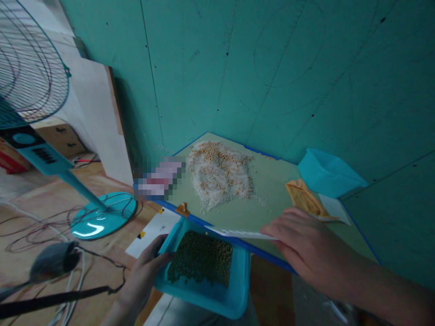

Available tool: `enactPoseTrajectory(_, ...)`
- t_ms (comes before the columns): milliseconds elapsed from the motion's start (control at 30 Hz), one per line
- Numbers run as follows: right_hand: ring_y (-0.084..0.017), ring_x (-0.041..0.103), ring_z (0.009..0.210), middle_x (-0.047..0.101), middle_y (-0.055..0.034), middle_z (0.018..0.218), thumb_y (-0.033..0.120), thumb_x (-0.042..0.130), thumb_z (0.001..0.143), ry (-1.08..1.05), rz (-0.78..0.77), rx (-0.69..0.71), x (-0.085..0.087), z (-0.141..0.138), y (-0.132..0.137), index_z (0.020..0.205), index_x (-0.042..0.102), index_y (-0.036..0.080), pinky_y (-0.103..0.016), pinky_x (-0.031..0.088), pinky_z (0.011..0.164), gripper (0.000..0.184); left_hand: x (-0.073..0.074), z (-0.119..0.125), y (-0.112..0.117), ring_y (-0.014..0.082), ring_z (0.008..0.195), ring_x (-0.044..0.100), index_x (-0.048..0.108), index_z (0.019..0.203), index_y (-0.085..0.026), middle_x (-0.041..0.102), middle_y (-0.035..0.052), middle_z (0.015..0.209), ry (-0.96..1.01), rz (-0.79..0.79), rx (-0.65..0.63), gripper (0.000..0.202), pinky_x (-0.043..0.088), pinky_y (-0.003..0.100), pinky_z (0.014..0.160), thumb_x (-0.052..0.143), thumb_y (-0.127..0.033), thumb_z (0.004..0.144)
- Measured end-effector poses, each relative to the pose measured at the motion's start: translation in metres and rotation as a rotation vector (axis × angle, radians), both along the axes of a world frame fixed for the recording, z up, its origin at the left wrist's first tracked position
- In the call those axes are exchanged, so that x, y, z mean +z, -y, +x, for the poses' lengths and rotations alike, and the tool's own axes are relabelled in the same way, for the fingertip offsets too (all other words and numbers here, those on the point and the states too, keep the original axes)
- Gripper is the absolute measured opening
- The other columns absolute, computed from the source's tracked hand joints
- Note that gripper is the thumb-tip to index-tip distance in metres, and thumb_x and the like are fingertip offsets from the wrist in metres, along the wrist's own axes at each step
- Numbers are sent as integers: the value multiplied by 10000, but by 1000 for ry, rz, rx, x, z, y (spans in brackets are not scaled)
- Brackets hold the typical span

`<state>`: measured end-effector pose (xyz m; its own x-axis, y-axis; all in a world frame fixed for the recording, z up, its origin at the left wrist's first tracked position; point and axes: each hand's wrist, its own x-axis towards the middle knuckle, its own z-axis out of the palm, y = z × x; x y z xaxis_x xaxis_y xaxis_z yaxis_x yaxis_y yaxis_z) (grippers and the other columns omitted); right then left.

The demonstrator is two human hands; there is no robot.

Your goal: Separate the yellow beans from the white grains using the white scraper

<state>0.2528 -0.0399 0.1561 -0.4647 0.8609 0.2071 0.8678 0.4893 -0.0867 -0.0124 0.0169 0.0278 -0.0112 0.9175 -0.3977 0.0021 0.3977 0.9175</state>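
Observation:
My left hand (149,262) grips the left rim of a blue plastic tray (242,290), held below the table's front edge. Dark green beans (193,256) cover most of its bottom, with yellowish beans (224,262) along the right. My right hand (299,240) is closed on the end of a thin white flat strip (234,232), seen nearly edge-on above the tray's far side. Beyond it, a spread pile of white rice-like grains (212,197) mixed with yellow beans (212,150) lies on the table.
The pale table (272,181) with blue edging meets a green wall (204,68). At its right lie a blue container (326,174) and an orange-yellow cloth-like item (306,199). A blue standing fan (47,156) and loose cables (37,226) occupy the left floor.

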Motion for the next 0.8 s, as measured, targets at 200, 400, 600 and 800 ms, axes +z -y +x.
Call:
enactPoseTrajectory(200, -175, 576, 786, 654, -40, 829, 111, 413, 817, 42, 80, -90, -1, 24, -4, 882, 599, 190, -333, 400, 750, 212, -4, 1, -1, 222, 732, 633, 572, 794, -266, 692, -39, 716, 23, -21, -5, 214, 482, 248, 571, 590, -239, 583)
enactPoseTrajectory(400, -178, 594, 673, 661, -59, 791, 233, 434, 817, 22, 76, -455, -2, 85, -30, 927, 594, 184, -275, 423, 558, 200, -17, -3, -4, 243, 800, 621, 575, 821, -287, 684, -43, 767, 12, -78, 16, 244, 492, 251, 572, 612, -258, 581)
enactPoseTrajectory(600, -145, 576, 565, 636, -56, 713, 247, 482, 769, -507, -168, -748, -8, 129, -71, 821, 537, 160, -247, 421, 483, 115, -31, -4, -6, 262, 1029, 552, 575, 850, -320, 695, -56, 881, 41, -89, -58, 286, 497, 231, 678, 644, -330, 572)
enactPoseTrajectory(800, -116, 572, 578, 635, -64, 794, 180, 485, 755, -917, -292, -855, -26, 141, -85, 851, 510, 155, -242, 442, 543, 102, -26, -3, -3, 301, 1015, 559, 603, 747, -328, 703, -55, 850, 17, -75, 11, 227, 526, 288, 658, 666, -322, 529)
